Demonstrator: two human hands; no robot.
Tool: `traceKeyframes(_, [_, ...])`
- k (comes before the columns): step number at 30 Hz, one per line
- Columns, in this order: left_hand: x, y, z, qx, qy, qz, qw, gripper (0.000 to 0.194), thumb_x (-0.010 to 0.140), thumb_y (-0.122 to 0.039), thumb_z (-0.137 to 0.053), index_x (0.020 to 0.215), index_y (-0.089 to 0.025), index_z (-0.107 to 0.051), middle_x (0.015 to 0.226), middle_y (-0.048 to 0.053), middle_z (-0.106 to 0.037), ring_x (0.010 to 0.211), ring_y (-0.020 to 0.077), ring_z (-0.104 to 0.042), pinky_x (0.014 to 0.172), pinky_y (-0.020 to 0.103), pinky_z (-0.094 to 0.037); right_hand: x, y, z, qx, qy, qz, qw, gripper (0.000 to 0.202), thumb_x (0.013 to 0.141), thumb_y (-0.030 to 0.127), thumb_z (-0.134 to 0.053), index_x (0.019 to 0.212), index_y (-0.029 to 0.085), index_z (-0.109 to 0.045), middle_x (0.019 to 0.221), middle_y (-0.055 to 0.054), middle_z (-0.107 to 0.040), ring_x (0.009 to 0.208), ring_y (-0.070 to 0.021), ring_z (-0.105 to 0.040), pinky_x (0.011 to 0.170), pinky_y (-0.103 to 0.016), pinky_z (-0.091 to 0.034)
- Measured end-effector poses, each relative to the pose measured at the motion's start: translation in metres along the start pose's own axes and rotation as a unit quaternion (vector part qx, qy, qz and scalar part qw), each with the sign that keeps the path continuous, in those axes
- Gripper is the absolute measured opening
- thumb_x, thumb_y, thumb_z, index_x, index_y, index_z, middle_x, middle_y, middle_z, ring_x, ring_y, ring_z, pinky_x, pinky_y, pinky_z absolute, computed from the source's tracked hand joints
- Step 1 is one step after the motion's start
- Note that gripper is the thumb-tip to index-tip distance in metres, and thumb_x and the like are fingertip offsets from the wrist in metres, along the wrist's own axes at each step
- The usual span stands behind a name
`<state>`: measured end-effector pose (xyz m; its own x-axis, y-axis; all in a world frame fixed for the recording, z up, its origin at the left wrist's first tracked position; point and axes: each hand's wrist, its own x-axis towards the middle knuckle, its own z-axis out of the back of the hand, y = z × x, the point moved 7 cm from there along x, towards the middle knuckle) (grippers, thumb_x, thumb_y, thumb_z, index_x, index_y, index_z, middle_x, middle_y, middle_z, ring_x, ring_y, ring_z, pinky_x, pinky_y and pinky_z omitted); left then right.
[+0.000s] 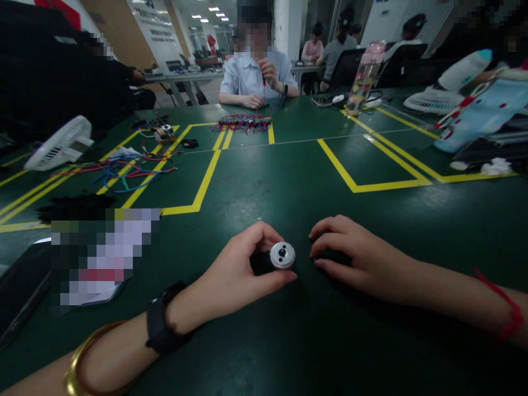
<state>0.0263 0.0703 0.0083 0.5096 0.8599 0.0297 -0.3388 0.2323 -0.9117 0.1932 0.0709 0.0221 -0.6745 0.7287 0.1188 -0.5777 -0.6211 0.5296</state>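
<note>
My left hand [235, 269] is closed around a small cylindrical motor [282, 255], whose round silver end faces up toward me. That end has a dark centre and small holes near it. To its right, my right hand [350, 256] is low over the green table [256, 341] with fingers curled. Its index fingertip and thumb tip come close together in a pinch. A tiny dark spot shows at these tips, too small to name. The two hands are a short gap apart.
Red and blue wires [136, 170] lie at left beside a white fan [61, 143]. A pixelated object [107, 258] is nearer. Across the table, a person [258, 77] holds a red screwdriver behind a wire bundle [243, 122]. A bottle [365, 80] and blue bag [482, 113] are at right.
</note>
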Motion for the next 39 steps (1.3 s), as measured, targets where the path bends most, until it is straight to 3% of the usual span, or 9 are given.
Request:
traceKeyframes(6, [-0.001,0.002,0.002,0.033,-0.011,-0.009,0.999,0.032,0.078,-0.029,-0.075,0.096,-0.02,-0.049,0.091,-0.001,-0.06,0.081,0.015,-0.06,0.07,0.028,-0.05,0.026,0.032,0.024,0.087,-0.083,0.045,0.992,0.009,0.089,0.022,-0.061,0.097,0.021,-0.066,0.106,-0.004,-0.059,0.099,-0.0163,-0.058,0.088,-0.03,-0.047])
traceKeyframes(13, [0.0,0.002,0.0,0.037,-0.009,-0.017,0.999,0.032,0.078,-0.028,-0.074,0.094,-0.021,-0.047,0.087,-0.002,-0.057,0.077,0.0139,-0.058,0.068,0.027,-0.048,0.04,0.047,0.012,0.083,-0.033,0.065,0.994,0.01,0.089,0.021,-0.061,0.096,0.018,-0.067,0.103,-0.005,-0.059,0.094,-0.016,-0.059,0.084,-0.03,-0.048])
traceKeyframes(16, [0.0,0.001,0.0,0.032,-0.008,-0.011,0.999,0.032,0.078,-0.028,-0.074,0.094,-0.021,-0.048,0.087,-0.002,-0.058,0.076,0.0137,-0.058,0.066,0.027,-0.048,0.034,0.046,0.015,0.076,-0.042,0.069,0.994,0.013,0.088,0.023,-0.063,0.099,0.02,-0.068,0.116,-0.006,-0.057,0.102,-0.0166,-0.059,0.089,-0.03,-0.047])
traceKeyframes(18, [0.0,0.001,0.0,0.029,-0.007,-0.006,1.0,0.032,0.078,-0.029,-0.074,0.096,-0.02,-0.048,0.088,-0.001,-0.059,0.077,0.0139,-0.058,0.066,0.027,-0.048,0.027,0.04,0.021,0.072,-0.073,0.055,0.993,0.015,0.087,0.026,-0.064,0.101,0.021,-0.068,0.122,-0.006,-0.055,0.109,-0.0184,-0.057,0.093,-0.031,-0.046])
traceKeyframes(21, [0.001,0.0,0.001,0.027,-0.004,-0.005,1.0,0.033,0.078,-0.028,-0.075,0.097,-0.02,-0.05,0.094,0.001,-0.062,0.083,0.0154,-0.06,0.072,0.028,-0.05,0.016,0.018,0.028,0.088,-0.116,-0.011,0.989,0.017,0.087,0.031,-0.063,0.101,0.022,-0.067,0.119,-0.006,-0.059,0.108,-0.0206,-0.058,0.085,-0.032,-0.049])
traceKeyframes(28, [0.0,0.0,0.001,0.025,0.003,0.0,1.0,0.032,0.079,-0.03,-0.074,0.1,-0.019,-0.052,0.103,0.005,-0.065,0.091,0.0185,-0.063,0.081,0.033,-0.052,-0.011,-0.042,0.018,0.218,-0.158,-0.181,0.946,0.022,0.088,0.042,-0.061,0.095,0.021,-0.066,0.087,-0.003,-0.067,0.077,-0.0174,-0.062,0.068,-0.031,-0.05])
traceKeyframes(35, [-0.001,0.0,0.002,0.028,0.007,0.002,1.0,0.033,0.08,-0.031,-0.073,0.103,-0.019,-0.053,0.107,0.006,-0.065,0.094,0.0192,-0.063,0.083,0.034,-0.052,-0.013,-0.041,0.014,0.25,-0.139,-0.178,0.942,0.021,0.088,0.041,-0.062,0.093,0.021,-0.066,0.084,-0.002,-0.065,0.074,-0.016,-0.061,0.065,-0.029,-0.049])
traceKeyframes(39, [-0.002,0.001,0.002,0.02,0.009,0.002,1.0,0.036,0.078,-0.032,-0.075,0.104,-0.02,-0.053,0.108,0.006,-0.065,0.095,0.0196,-0.063,0.083,0.034,-0.052,-0.014,-0.044,0.011,0.285,-0.142,-0.191,0.929,0.023,0.087,0.04,-0.065,0.102,0.023,-0.065,0.09,-0.002,-0.068,0.081,-0.0166,-0.064,0.07,-0.029,-0.052])
